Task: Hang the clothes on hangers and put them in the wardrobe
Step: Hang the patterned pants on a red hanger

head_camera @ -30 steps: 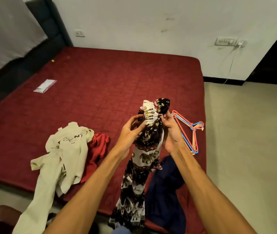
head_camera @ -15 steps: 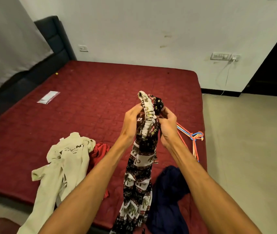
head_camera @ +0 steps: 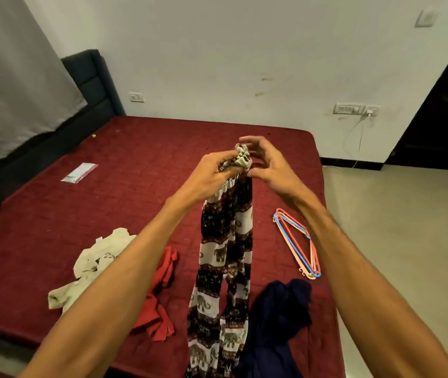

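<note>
Trousers [head_camera: 225,255] are gripped at the top by left hand [head_camera: 212,175]; right hand [head_camera: 272,170], fingers spread, is held at their 3 o'clock.

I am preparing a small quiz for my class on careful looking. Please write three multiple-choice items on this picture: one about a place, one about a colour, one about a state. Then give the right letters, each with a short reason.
1. Where do the hangers lie?
A) on the floor
B) on the red bed, to the right of the trousers
C) on a wall hook

2. What colour is the garment lying nearest the hangers?
A) cream
B) green
C) navy

3. In what state are the trousers?
A) folded flat on the bed
B) already on a hanger
C) held up at the waistband, legs hanging down

Key: 1 B, the hangers rest on the red cover near its right edge; 2 C, the garment just below them is navy; 3 C, the left hand grips the bunched waistband.
</note>
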